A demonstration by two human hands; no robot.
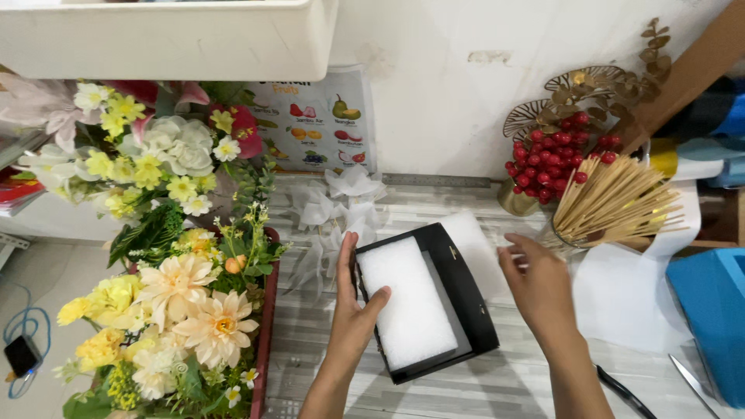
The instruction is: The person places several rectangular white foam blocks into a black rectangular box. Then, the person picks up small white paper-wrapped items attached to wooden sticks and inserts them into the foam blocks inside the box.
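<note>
**Black box with white foam, steadied on the table**

Lying flat at the middle of the grey wood-grain table (pixel 481 388): a black box (pixel 458 291), turned at a slant, with a white foam block (pixel 405 301) filling most of its inside. Pressing along the box's left edge: the left hand (pixel 351 306), fingers straight and flat, thumb resting on the foam, not clamped. Hovering just past the box's right corner: the right hand (pixel 539 287), fingers loosely curled and apart, holding nothing. Lying under and behind the box: a white sheet (pixel 475 240). Standing behind the right hand: wooden sticks (pixel 613 203) fanning out, red berries (pixel 557 159) beside them. Crowding the left side: artificial flowers (pixel 174 299). Peeking in at the lower right: scissors (pixel 625 394) and a blue box (pixel 714 310).
</note>
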